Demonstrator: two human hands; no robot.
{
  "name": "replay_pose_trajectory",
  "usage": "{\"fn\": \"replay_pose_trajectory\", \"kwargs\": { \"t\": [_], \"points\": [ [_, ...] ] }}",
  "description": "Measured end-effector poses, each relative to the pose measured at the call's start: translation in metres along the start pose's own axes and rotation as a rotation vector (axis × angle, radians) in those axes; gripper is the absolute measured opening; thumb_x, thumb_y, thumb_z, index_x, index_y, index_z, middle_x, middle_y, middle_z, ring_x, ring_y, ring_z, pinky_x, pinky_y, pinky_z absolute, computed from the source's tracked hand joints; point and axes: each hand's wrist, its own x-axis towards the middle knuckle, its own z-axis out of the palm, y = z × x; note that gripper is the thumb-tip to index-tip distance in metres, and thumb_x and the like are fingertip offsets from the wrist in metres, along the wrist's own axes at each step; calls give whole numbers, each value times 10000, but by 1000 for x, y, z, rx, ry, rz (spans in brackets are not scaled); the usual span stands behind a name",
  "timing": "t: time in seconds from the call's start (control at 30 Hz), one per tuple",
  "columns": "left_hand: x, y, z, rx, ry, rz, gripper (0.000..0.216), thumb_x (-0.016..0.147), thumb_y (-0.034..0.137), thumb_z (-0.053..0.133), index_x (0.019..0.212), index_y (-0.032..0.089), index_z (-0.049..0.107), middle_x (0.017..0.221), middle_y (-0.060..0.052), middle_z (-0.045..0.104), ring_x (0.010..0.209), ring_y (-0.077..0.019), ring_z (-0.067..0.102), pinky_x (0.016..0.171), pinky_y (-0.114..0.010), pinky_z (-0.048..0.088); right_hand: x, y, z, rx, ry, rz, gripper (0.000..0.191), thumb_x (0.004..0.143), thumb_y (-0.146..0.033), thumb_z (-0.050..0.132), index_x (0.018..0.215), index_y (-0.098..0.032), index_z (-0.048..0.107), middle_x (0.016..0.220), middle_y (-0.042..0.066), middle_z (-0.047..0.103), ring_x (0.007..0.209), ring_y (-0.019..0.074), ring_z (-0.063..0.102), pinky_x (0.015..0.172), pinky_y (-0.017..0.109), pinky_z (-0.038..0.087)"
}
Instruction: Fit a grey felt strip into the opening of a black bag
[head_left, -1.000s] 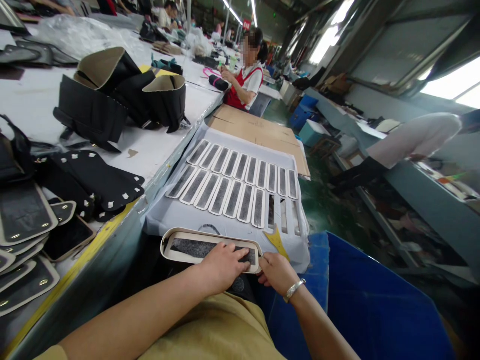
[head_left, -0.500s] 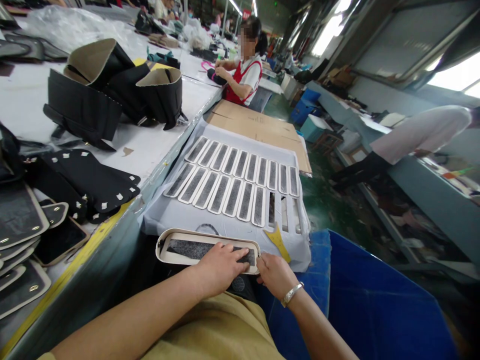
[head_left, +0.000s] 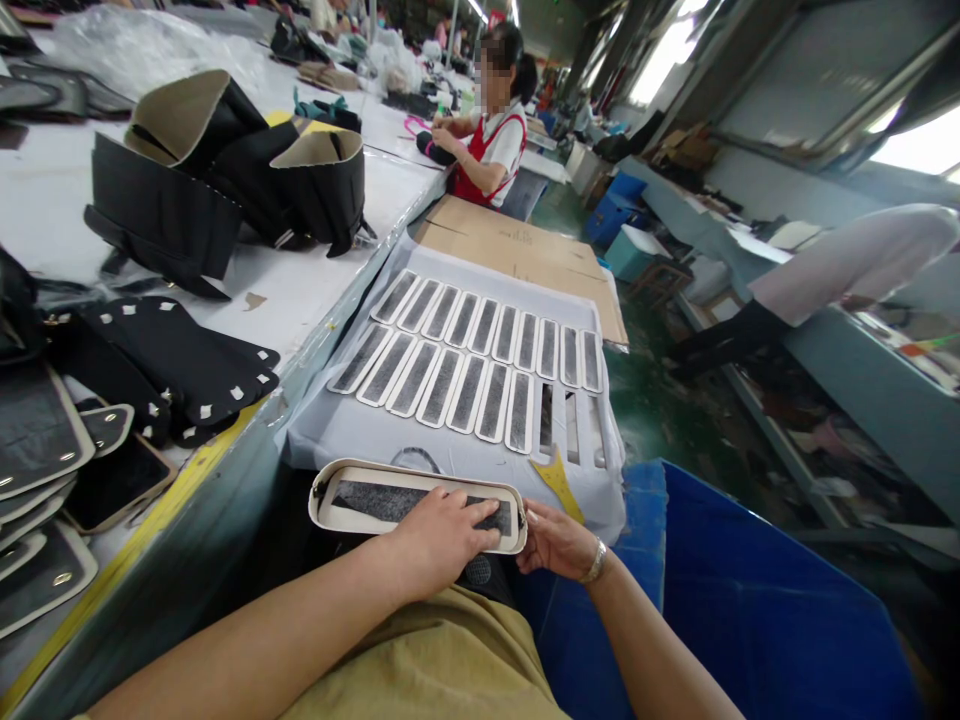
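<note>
Bench [head_left: 315, 290]: left hand [head_left: 442, 540] seemingly pressing panel [head_left: 360, 495]

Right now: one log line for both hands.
left hand: flat on cream panel | right hand: at panel's right end | strip sheet: beyond

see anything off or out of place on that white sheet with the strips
Yes. At the right end of the near row, three strips look bare or narrower than the grey-filled rest. A yellow scrap lies loose at the near edge of the white sheet.
</note>
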Motion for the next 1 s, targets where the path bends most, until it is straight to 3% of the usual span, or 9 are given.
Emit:
{"fn": "replay_pose_trajectory", "kwargs": {
  "t": [0.47, 0.73, 0.9, 1.0],
  "points": [
    [2, -4, -2, -36, -12, 4, 292, 857, 279, 455, 1126, 338, 551, 1360, 11, 442, 962, -242, 516, 758, -384, 383, 4, -14, 3, -178, 37, 20, 518, 664, -562, 663, 866, -139, 443, 669, 12, 625, 550, 129, 614, 579, 286, 522],
    [4, -5, -3, -35, -28, 23, 303, 861, 263, 444, 1138, 313, 557, 1366, -6, 436, 972, -245, 527, 765, -386, 408, 2, -28, 19, -478, 208, 75, 480, 670, -606, 586, 758, -188, 368, 565, -10, 618, 518, 141, 617, 540, 271, 516],
    [0, 2, -26, -56, -117, 46, 361, 802, 413, 549, 1138, 280, 562, 1382, -30, 412, 1028, -271, 536, 818, -412, 441, -7, -39, 35, -595, 221, 138, 493, 633, -624, 594, 732, -194, 375, 587, -13, 590, 483, 118, 585, 493, 236, 479],
    [-16, 3, -43, -168, -47, 19, 631, 781, 486, 574, 1334, 269, 362, 1430, -71, 328, 1135, -247, 495, 894, -367, 433, -4, -41, 34, -595, 253, 171, 505, 624, -630, 616, 702, -199, 364, 558, -29, 536, 460, 104, 561, 446, 197, 414]
  ]
}}
